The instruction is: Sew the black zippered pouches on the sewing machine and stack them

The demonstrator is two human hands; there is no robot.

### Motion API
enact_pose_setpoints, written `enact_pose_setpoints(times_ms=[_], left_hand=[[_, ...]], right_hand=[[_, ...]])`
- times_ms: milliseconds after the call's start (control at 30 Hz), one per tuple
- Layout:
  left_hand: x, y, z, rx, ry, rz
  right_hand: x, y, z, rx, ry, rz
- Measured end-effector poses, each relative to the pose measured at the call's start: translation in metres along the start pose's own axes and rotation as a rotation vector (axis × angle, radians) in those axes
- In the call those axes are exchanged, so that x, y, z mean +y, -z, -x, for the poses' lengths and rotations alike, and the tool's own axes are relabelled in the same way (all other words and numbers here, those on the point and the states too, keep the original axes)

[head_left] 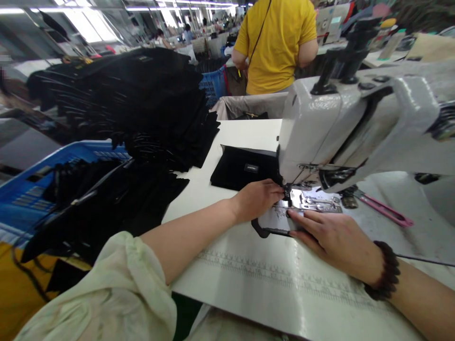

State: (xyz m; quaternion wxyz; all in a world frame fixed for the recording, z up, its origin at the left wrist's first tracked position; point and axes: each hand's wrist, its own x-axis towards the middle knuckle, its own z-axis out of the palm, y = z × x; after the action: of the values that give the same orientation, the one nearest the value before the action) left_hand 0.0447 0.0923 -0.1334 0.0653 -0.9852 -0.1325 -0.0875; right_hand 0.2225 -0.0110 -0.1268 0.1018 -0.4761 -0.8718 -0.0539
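Note:
My left hand [256, 201] rests at the near right corner of a black fabric piece [231, 168], its fingers bent together beside the needle area of a white sewing machine [313, 118]. The piece lies flat on the table and bears a small dark label [251, 168]. What the left fingertips press is too small to make out. My right hand [329, 239], with a dark band at the wrist, lies over the metal plate [273, 221] in front of the needle, fingers stretched toward the left, a small dark bit at the index fingertip.
Black fabric pieces [135, 99] are heaped high at the left, beside a blue basket [81, 150] holding more. Pink-handled tweezers [387, 210] lie right of the needle. A ruler scale [256, 271] runs along the white table. A person in yellow [275, 45] stands beyond.

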Motion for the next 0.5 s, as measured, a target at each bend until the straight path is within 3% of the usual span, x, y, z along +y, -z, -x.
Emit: enact_pose_setpoints(times_ms=[500], left_hand=[[-0.0025, 0.0015, -0.0040, -0.026, 0.054, 0.062]], right_hand=[[0.0000, 0.0014, -0.0008, -0.023, -0.005, -0.018]])
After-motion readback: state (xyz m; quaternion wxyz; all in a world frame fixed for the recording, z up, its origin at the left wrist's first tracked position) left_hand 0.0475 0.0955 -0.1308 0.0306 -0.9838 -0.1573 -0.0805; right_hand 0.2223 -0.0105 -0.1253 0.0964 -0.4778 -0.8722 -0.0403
